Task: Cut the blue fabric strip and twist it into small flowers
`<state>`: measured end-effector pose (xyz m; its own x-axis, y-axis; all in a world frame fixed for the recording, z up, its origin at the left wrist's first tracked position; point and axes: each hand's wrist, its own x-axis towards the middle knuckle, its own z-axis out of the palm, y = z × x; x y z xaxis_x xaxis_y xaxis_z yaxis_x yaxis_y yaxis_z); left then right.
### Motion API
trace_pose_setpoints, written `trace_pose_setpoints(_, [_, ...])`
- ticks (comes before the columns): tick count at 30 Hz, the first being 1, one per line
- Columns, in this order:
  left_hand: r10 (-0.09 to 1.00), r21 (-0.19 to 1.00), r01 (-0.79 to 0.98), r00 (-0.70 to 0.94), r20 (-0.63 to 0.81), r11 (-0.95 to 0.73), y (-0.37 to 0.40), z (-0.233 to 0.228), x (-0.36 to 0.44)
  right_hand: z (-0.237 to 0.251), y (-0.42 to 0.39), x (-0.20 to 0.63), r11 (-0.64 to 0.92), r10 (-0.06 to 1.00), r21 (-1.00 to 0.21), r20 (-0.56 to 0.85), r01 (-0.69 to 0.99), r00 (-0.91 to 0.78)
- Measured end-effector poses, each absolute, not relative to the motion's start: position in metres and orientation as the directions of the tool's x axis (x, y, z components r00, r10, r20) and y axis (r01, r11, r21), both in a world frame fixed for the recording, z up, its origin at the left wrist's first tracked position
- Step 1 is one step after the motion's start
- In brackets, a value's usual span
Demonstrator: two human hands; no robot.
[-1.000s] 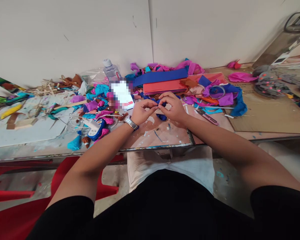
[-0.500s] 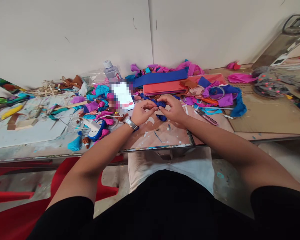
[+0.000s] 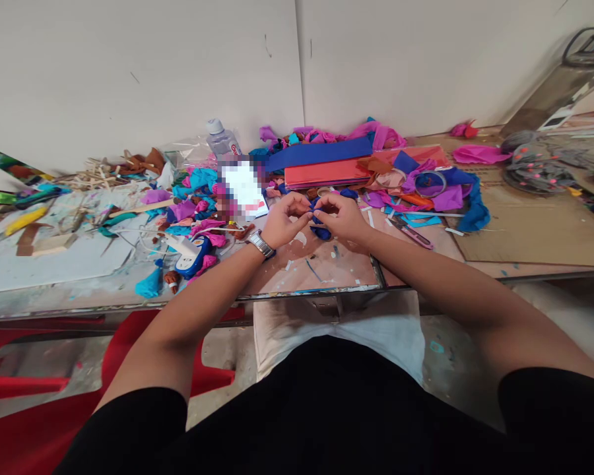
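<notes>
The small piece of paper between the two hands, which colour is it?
Dark blue piece of paper, pinched by left hand and right hand; head view.

Bare tabletop [image 3: 321, 267] lies open between the table's near edge and the hands, with only small scraps on it. Beyond the hands the way is blocked by red [image 3: 327, 173] and blue paper stacks [image 3: 317, 153], crumpled tissue and a water bottle [image 3: 221, 140]. To the right lies what looks like a utility knife [image 3: 410, 232]; cardboard [image 3: 529, 231] farther right is mostly free.
</notes>
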<state>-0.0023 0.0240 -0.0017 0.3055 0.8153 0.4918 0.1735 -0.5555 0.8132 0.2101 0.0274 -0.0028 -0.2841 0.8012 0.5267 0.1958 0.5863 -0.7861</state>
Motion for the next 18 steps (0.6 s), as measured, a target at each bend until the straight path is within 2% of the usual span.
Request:
trace_pose_setpoints(9, [0.862, 0.878, 0.104, 0.276, 0.426, -0.467, 0.024, -0.0032, 0.0006, -0.0052, 0.0319, 0.2112, 0.59, 0.802, -0.779, 0.537, 0.21, -0.26])
trace_pose_setpoints(18, [0.874, 0.896, 0.069, 0.266, 0.407, -0.438, 0.0265, -0.0027, -0.0009, -0.0022, 0.035, 0.2171, 0.751, 0.66, -0.587, 0.69, 0.303, -0.298])
